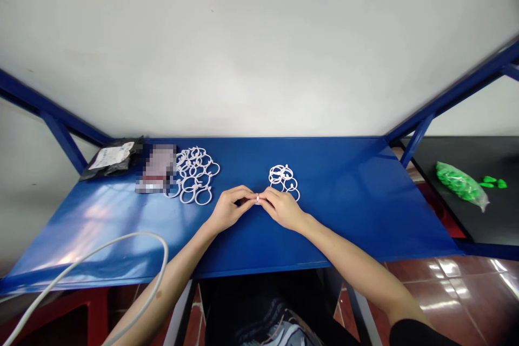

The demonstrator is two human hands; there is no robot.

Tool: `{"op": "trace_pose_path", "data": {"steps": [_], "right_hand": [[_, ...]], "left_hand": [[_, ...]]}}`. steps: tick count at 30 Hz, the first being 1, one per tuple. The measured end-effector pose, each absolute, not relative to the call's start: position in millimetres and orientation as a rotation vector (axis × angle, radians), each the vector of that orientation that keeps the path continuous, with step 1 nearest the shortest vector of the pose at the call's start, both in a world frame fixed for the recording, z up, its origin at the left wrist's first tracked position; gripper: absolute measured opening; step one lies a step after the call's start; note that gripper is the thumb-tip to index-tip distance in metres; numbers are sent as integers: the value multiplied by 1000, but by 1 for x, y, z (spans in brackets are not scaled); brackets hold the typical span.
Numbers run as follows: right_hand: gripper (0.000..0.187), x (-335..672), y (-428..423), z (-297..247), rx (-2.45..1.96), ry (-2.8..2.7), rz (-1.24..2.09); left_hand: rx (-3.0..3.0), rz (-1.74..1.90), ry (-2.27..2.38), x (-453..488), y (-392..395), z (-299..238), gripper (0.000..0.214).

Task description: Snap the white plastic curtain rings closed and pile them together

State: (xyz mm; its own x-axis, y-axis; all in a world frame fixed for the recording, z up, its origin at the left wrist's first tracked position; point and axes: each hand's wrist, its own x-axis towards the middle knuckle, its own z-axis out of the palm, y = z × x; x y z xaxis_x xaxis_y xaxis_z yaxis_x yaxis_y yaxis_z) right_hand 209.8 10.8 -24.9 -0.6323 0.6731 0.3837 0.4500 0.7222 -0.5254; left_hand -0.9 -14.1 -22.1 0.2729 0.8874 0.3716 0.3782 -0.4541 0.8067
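In the head view, my left hand (230, 208) and my right hand (285, 210) meet at the middle of the blue table, fingertips pinched together. Between them is a small white plastic curtain ring (257, 199), mostly covered by the fingers. A small pile of white curtain rings (279, 174) lies just behind my right hand, which hides part of it. Farther left, beyond my left hand, a larger pile of the same rings (197, 175) is spread out, some overlapping. Whether the held ring is open or closed cannot be seen.
The blue table (344, 194) backs onto a pale wall. A black plastic package (111, 158) and a blurred-out flat item (158, 167) lie at the left. A white cable (121, 236) loops over the front left. Right, a dark table holds a bag of green pieces (460, 183).
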Motion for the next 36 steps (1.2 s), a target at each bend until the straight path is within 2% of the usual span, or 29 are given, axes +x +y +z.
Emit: {"op": "trace_pose_path", "data": {"steps": [3,7,10,13,16,21,26,31,36], "right_hand": [[27,209,15,-23,-876,-2279,546],[24,217,24,-21,-958,-2173,458],[23,226,33,-20,-1072,-2099,345],[21,232,40,-19,-1208,-2059,269],[19,234,41,-19,-1280,-2061,232],[19,230,37,-19,-1204,-2078,211],[21,223,27,-17,-1054,-2148,313],[22,214,16,-16,-896,-2206,495],[17,210,14,-19,-851,-2227,599]], "left_hand": [[2140,1101,1313,-10,-10,-16,15],[2197,1130,1981,-42,-2,-12,20],[2086,916,2389,-65,2,-17,26],[2049,641,2462,-74,1,-23,33],[2051,580,2442,-72,-1,-25,28],[2148,860,2326,-64,0,-23,24],[2145,1166,1754,-43,-3,-17,22],[1824,1090,1291,-14,-11,-15,23],[1493,1076,1150,-5,-13,-18,21]]}}
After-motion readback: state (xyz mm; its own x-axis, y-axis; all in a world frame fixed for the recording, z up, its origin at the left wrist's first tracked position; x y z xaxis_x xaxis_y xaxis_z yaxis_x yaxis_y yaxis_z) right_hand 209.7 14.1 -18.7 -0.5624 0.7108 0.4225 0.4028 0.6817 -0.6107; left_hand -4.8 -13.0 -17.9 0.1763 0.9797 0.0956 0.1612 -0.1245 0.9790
